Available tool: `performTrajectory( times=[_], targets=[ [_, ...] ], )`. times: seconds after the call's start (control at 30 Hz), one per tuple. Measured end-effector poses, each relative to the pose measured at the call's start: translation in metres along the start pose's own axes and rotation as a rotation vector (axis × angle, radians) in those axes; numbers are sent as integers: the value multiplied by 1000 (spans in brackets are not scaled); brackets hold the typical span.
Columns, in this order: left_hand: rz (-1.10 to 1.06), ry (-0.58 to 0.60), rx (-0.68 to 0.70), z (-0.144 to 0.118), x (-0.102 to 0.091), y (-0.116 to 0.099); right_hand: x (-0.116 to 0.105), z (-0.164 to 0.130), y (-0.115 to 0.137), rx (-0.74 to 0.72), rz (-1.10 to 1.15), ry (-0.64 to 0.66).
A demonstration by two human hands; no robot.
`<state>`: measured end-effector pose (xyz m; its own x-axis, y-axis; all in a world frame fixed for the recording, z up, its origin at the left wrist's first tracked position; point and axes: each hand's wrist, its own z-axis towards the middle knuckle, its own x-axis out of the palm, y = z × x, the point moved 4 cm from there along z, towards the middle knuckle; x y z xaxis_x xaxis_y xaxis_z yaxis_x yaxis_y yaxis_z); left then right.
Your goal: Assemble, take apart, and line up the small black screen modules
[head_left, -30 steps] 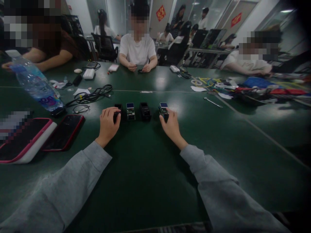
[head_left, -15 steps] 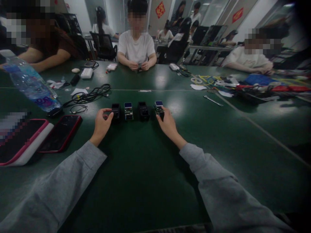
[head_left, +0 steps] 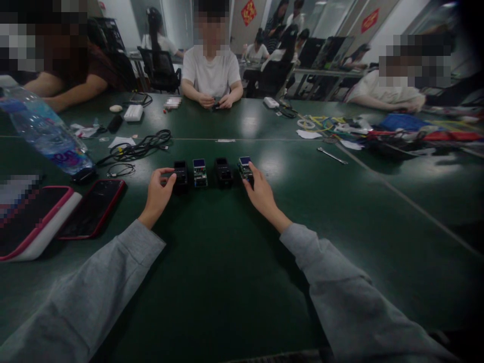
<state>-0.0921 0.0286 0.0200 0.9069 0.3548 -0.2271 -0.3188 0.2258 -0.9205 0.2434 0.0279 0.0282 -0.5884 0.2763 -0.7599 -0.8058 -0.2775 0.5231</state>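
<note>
Four small devices stand in a row on the green table. My left hand [head_left: 157, 194] is at the left end, its curved fingers and thumb apart at the left edge of a black plastic case [head_left: 181, 174]. Right of that case stands a bare circuit board with a small screen [head_left: 200, 173], followed by a second black case [head_left: 223, 172]. At the right end my right hand [head_left: 261, 194] has its thumb and fingers on another circuit board with a small screen [head_left: 244, 166], slightly tilted; its lower right part is hidden by the fingers.
To the left are a water bottle [head_left: 49, 131], a red-rimmed phone [head_left: 94, 209], a red-and-white case [head_left: 41, 222] and black cables [head_left: 143, 144]. A wrench [head_left: 331, 156] and a heap of wires [head_left: 401, 133] lie right. A person [head_left: 212, 75] sits opposite, holding a small object.
My right hand and the circuit board in it have shifted slightly left, and the board has turned a little. My left hand has barely moved.
</note>
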Motion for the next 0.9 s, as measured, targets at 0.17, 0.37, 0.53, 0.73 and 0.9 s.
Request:
performTrajectory(
  times=[0.17, 0.37, 0.53, 0.73, 0.9],
  targets=[
    [-10, -16, -14, 2, 0, 3, 2, 0, -2, 10, 2, -13],
    [-18, 17, -10, 3, 3, 5, 4, 1, -4, -18, 7, -39],
    [-36, 32, -33, 2, 4, 5, 3, 5, -15, 75, 143, -105],
    [-16, 37, -48, 2, 4, 6, 5, 9, -30, 180, 277, -152],
    [-7, 27, -34, 2, 4, 4, 5, 8, -25, 98, 231, -155]
  ],
)
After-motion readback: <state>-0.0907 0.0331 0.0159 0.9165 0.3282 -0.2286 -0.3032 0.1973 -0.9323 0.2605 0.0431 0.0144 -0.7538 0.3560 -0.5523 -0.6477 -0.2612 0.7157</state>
